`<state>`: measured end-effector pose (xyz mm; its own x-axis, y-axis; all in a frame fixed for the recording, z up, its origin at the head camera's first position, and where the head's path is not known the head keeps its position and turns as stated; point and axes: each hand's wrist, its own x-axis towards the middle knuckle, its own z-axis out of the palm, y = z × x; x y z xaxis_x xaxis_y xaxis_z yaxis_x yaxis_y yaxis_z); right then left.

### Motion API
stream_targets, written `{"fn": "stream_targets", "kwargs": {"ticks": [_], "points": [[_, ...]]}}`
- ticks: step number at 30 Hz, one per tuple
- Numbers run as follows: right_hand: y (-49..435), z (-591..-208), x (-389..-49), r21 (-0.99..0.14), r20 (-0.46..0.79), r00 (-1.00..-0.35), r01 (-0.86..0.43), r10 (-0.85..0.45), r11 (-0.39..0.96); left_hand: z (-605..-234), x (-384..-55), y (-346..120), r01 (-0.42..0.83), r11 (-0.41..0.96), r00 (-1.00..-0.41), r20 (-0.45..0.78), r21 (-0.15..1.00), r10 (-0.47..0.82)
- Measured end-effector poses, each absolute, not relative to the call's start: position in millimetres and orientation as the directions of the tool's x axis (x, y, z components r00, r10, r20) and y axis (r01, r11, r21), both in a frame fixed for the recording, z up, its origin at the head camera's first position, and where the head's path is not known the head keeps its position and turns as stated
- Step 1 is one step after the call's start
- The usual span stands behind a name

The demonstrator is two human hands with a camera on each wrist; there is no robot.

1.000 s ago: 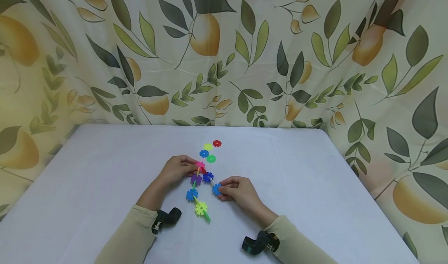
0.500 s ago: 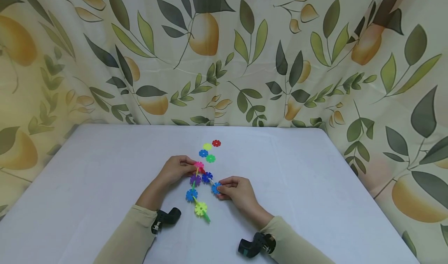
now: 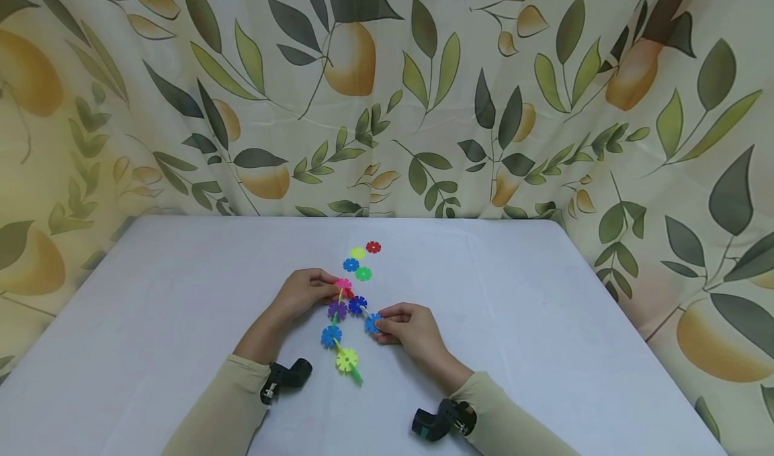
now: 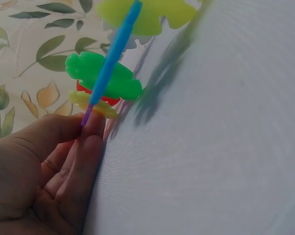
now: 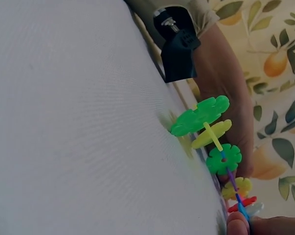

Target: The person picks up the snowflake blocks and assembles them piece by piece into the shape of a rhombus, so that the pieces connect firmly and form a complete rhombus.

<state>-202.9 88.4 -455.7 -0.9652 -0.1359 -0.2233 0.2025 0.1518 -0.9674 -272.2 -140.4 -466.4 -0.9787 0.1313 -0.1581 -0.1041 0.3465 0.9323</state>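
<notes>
Notched plastic flower discs are joined into a bent chain, an upside-down V in the head view. My left hand (image 3: pixel 304 293) pinches the pink disc (image 3: pixel 343 285) near its top. Down the left branch come a purple disc (image 3: pixel 337 310), a blue disc (image 3: pixel 331 336) and a yellow disc (image 3: pixel 347 360), then a green disc (image 3: pixel 357 375) edge-on. The right branch has a dark blue disc (image 3: pixel 357 305) and ends in a light blue disc (image 3: pixel 373 323), pinched by my right hand (image 3: pixel 411 332). In the left wrist view, thumb and fingertips (image 4: pixel 91 128) meet at a disc's edge.
Beyond the chain lie loose discs: red (image 3: pixel 373 247), yellow (image 3: pixel 358 253), blue (image 3: pixel 351 264) and green (image 3: pixel 363 274). A white cloth covers the table (image 3: pixel 514 275). Behind it hangs a leaf-and-fruit patterned curtain (image 3: pixel 387 127). Each wrist bears a black camera (image 3: pixel 444 420).
My right wrist has shifted slightly left, its fingers staying on the light blue disc. The left hand keeps its hold on the pink disc, and the loose discs lie as before.
</notes>
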Motion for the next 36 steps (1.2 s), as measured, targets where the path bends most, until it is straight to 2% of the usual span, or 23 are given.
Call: {"fn": "stream_targets", "kwargs": {"ticks": [21,25,30,36], "points": [[91.2,-453.0,-205.4,-0.963,-0.240,-0.957,0.214,-0.162,0.161,-468.7,-273.8,-140.4,-0.118,0.329,-0.978,-0.168,0.937,0.128],[95.7,-451.6,-208.2,-0.960,-0.244,-0.948,0.207,-0.204,0.186,-468.3,-274.3,-140.8,-0.116,0.315,-0.977,-0.166,0.942,0.136],[105.3,-451.0,-214.2,-0.952,-0.254,-0.931,0.193,-0.261,0.237,-465.4,-273.3,-145.2,-0.138,0.329,-0.969,-0.196,0.934,0.152],[107.9,-448.7,-219.2,-0.945,-0.267,-0.931,0.202,-0.250,0.257,-463.6,-272.7,-154.8,-0.189,0.287,-0.953,-0.245,0.939,0.175]]}}
